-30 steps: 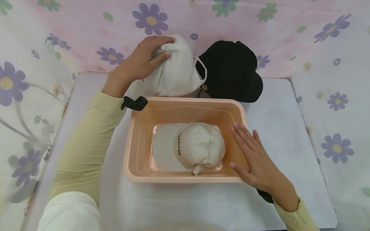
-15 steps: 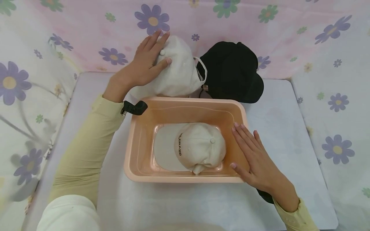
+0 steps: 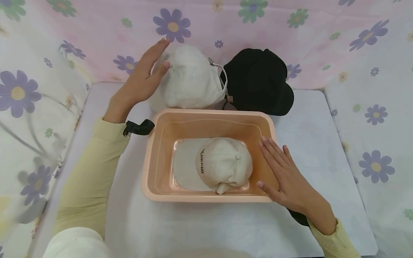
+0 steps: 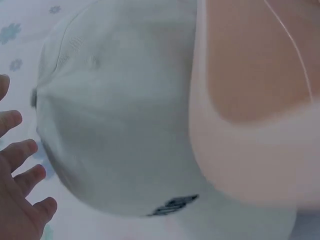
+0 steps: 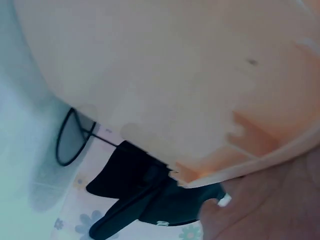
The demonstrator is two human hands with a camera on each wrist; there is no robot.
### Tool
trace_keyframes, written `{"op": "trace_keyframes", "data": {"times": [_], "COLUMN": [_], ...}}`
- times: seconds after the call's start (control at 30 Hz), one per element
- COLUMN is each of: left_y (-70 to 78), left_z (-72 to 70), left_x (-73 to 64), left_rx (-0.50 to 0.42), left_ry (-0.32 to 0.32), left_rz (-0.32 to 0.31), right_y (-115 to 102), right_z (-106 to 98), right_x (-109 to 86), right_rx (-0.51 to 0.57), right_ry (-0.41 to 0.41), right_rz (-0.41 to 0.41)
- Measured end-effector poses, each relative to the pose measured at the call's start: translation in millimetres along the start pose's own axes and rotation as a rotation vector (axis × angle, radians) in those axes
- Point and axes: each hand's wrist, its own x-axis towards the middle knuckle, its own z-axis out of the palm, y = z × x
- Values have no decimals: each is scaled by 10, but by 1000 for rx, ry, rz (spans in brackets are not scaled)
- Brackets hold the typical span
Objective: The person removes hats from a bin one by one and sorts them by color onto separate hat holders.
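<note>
A white baseball cap (image 3: 193, 79) stands behind the peach plastic basin (image 3: 209, 199), against the back cloth. My left hand (image 3: 142, 77) is beside the cap's left side, fingers extended; the left wrist view shows a gap between the fingertips and the white cap (image 4: 115, 110). Inside the basin lies a cream cap (image 3: 226, 163) with dark lettering, its brim pointing left. My right hand (image 3: 288, 182) rests on the basin's right rim with straight fingers. From below, the right wrist view shows the basin's outer wall (image 5: 140, 65) and part of the right palm (image 5: 270, 205).
A black cap (image 3: 258, 80) sits right of the white one, behind the basin. A thin black cord loop (image 5: 60, 140) shows near it in the right wrist view. Flowered cloth (image 3: 371, 107) surrounds the white table (image 3: 306, 143) at the back and sides.
My left hand has come off the white cap, moving left and opening out. That cap has settled slightly lower and turned a little. The right hand stays on the basin rim.
</note>
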Motion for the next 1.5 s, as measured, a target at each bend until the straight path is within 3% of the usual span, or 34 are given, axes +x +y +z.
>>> {"op": "trace_keyframes", "data": {"times": [0.1, 0.23, 0.33, 0.43, 0.5, 0.6, 0.7, 0.8, 0.9, 1.0, 1.17, 1.27, 1.37, 1.5], "left_y": [-66, -216, -333, -442, -503, -597, -697, -788, -862, -916, -1033, -1111, -1169, -1197], "left_z": [-43, -79, -81, -58, -28, 40, 138, 243, 324, 374, 461, 528, 584, 612], "left_x": [-126, -246, -306, -356, -397, -463, -524, -560, -576, -583, -603, -637, -685, -739], "left_rx": [-77, -137, -148, -151, -149, -153, -174, -315, -499, -619, -849, -998, -1085, -1098], "left_ry": [46, 85, 125, 156, 112, -14, -128, -149, -89, 9, 165, 226, 267, 314], "left_rz": [-66, -149, -227, -310, -388, -516, -630, -695, -736, -788, -884, -919, -938, -938], "right_y": [-26, -89, -130, -166, -172, -149, -113, -84, -59, -40, -24, -28, -27, -18], "right_z": [-108, -396, -656, -870, -971, -1027, -993, -913, -819, -729, -647, -638, -640, -651], "right_x": [22, 131, 325, 620, 854, 1234, 1607, 1912, 2139, 2288, 2418, 2471, 2515, 2558], "right_rx": [-24, -7, 51, 133, 184, 257, 355, 432, 482, 580, 647, 680, 743, 803], "right_ry": [-113, -255, -271, -228, -192, -124, -66, -61, -107, -164, -217, -242, -244, -213], "right_rz": [54, 97, 58, -19, -79, -125, -92, 0, 89, 173, 256, 293, 321, 339]}}
